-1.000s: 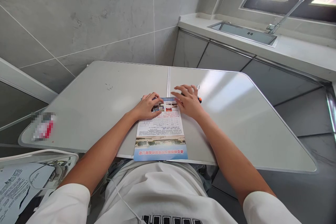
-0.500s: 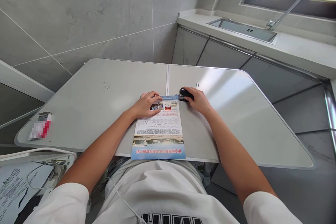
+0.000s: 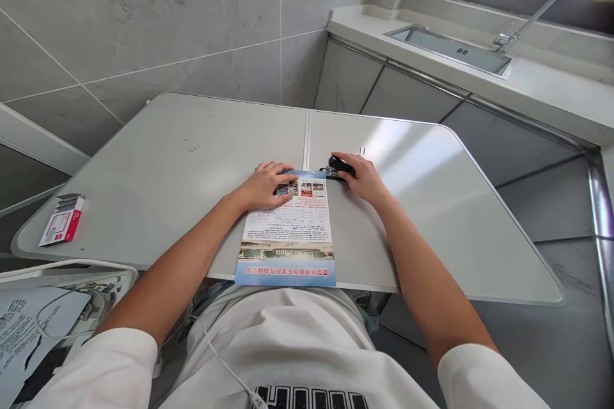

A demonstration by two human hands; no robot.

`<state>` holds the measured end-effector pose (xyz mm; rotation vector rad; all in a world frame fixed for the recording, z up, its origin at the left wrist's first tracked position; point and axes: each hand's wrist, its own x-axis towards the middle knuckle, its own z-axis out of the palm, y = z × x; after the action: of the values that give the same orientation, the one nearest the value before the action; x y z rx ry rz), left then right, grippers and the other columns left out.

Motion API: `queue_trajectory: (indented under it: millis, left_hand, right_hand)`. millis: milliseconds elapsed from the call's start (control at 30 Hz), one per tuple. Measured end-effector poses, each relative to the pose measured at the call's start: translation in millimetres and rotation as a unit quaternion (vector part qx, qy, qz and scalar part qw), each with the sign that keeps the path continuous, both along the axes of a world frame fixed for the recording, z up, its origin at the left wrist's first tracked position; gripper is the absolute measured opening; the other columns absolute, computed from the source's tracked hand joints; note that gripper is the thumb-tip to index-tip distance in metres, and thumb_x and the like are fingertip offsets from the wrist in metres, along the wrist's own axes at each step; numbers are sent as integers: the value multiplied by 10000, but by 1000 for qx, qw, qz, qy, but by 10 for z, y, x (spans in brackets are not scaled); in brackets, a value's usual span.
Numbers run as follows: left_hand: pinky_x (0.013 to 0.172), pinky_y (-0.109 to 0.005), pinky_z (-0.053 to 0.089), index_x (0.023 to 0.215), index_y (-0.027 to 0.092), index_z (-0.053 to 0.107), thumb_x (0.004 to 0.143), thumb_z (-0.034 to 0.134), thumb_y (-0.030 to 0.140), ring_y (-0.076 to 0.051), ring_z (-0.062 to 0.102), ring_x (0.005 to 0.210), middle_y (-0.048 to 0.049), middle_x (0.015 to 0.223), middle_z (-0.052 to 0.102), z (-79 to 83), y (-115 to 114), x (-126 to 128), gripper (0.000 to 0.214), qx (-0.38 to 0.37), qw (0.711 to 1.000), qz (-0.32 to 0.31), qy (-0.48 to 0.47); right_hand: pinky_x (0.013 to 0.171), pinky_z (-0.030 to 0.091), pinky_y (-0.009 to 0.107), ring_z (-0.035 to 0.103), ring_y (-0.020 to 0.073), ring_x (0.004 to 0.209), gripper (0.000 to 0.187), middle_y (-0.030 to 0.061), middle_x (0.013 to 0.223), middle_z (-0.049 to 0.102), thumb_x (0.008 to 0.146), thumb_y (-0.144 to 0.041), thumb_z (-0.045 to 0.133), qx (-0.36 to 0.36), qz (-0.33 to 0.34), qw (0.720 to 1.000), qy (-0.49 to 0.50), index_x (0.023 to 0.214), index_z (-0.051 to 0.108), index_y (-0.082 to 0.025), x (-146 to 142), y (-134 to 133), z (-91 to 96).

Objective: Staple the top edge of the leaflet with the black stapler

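A printed leaflet (image 3: 288, 230) with blue ends lies on the white table (image 3: 230, 134), its near edge by my body. My left hand (image 3: 269, 186) rests flat on the leaflet's upper left part, fingers spread and pointing right. In my right hand (image 3: 359, 174) is a black stapler (image 3: 338, 168), gripped with the fingers over its top. The stapler's front end meets the leaflet's far right corner. Whether the paper sits between its jaws is too small to tell.
A small red-and-white box (image 3: 62, 220) lies at the table's left end. Small staple strips (image 3: 362, 150) lie beyond my right hand. A counter with a sink (image 3: 451, 50) and faucet runs along the right. A cable (image 3: 223, 358) hangs over my shirt.
The camera view has shifted slightly. The stapler's jaws look a little wider apart than before, with its front at the leaflet's corner. My left hand stays on the leaflet.
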<state>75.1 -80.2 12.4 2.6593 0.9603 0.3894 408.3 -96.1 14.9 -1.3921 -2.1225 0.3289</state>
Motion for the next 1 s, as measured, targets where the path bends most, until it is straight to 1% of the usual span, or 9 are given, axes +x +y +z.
queue_trajectory:
  millis: [100, 200, 367, 533, 800, 1000]
  left_hand:
    - [1210, -590, 319, 1416, 294, 676, 956, 631, 493, -352, 516, 1381, -104, 1557, 550, -3, 2, -1, 504, 0, 1000, 3, 9]
    - [1201, -595, 325, 1421, 301, 677, 953, 630, 479, -360, 514, 1380, -97, 1569, 546, 2, 0, 4, 503, -2, 1000, 5, 15]
    - [1193, -608, 326, 1415, 298, 682, 949, 631, 477, -368, 513, 1378, -102, 1571, 548, 15, -10, 15, 502, -8, 1000, 3, 10]
    - [1191, -619, 320, 1420, 313, 679, 939, 644, 490, -376, 509, 1375, -103, 1564, 550, 20, -14, 18, 514, -18, 1000, 2, -4]
    - [1189, -599, 326, 1409, 296, 675, 928, 649, 467, -366, 516, 1353, -100, 1531, 558, 51, -25, 27, 512, -22, 1000, 1, -6]
    - [1179, -596, 334, 1395, 294, 682, 927, 648, 449, -362, 526, 1338, -102, 1516, 566, 33, -20, 26, 494, -18, 1000, 3, -5]
  right_hand:
    - [1001, 500, 546, 612, 331, 1086, 512, 59, 1214, 749, 954, -223, 555, 3, -5, 1000, -7, 1456, 609, -305, 35, 5, 0]
    - [981, 507, 520, 603, 319, 1055, 516, 62, 1201, 743, 952, -229, 555, 4, 8, 1000, -2, 1460, 611, -299, 47, -1, 1]
    - [985, 499, 511, 590, 316, 1054, 512, 76, 1189, 733, 978, -266, 538, 2, 24, 1000, 0, 1485, 602, -281, -26, -36, 40]
    - [997, 487, 527, 590, 328, 1067, 476, 93, 1172, 733, 1042, -324, 449, -9, 2, 1000, -6, 1482, 624, -282, -131, -68, 88]
    - [995, 456, 520, 574, 336, 1104, 490, 93, 1223, 732, 1047, -269, 406, 6, -29, 999, -43, 1471, 650, -284, -233, -83, 41]
    - [979, 449, 522, 567, 335, 1094, 488, 94, 1218, 731, 1040, -254, 405, 12, -27, 998, -64, 1455, 657, -300, -253, -69, 27]
